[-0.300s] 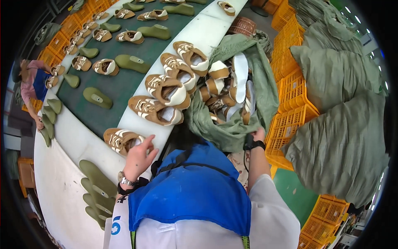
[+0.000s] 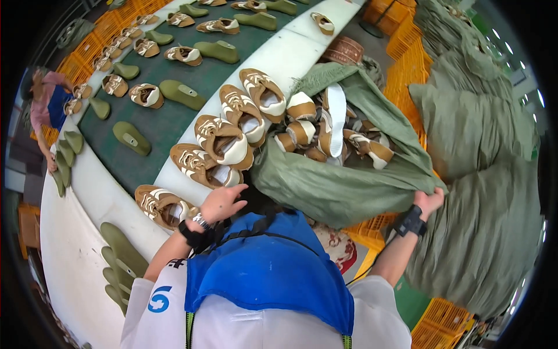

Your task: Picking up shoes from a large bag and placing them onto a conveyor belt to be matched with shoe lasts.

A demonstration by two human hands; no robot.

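Note:
A green woven sack (image 2: 343, 200) hangs open at the table's right edge, with several tan-and-white sneakers (image 2: 372, 148) and a pale sole-shaped piece (image 2: 333, 125) inside. My right hand (image 2: 429, 201) is closed on the sack's rim and stretches it out to the right. Between the table edge and my blue apron, my left hand (image 2: 224, 203) hovers with fingers apart, holding nothing. Close beside it sits a lone sneaker (image 2: 161, 206). Beyond that, several more sneakers (image 2: 218, 139) stand in a row along the white table edge (image 2: 160, 181).
Sneakers and olive shoe lasts (image 2: 185, 93) ride on the dark green belt (image 2: 107, 136). More lasts (image 2: 122, 253) lie at the near left. Orange crates (image 2: 401, 70) and full green sacks (image 2: 474, 192) line the right. A co-worker in pink (image 2: 45, 102) touches lasts at the far left.
My right hand has pulled the sack's rim outward to the right, widening its mouth and exposing more sneakers. My left hand has moved right, off the lone sneaker.

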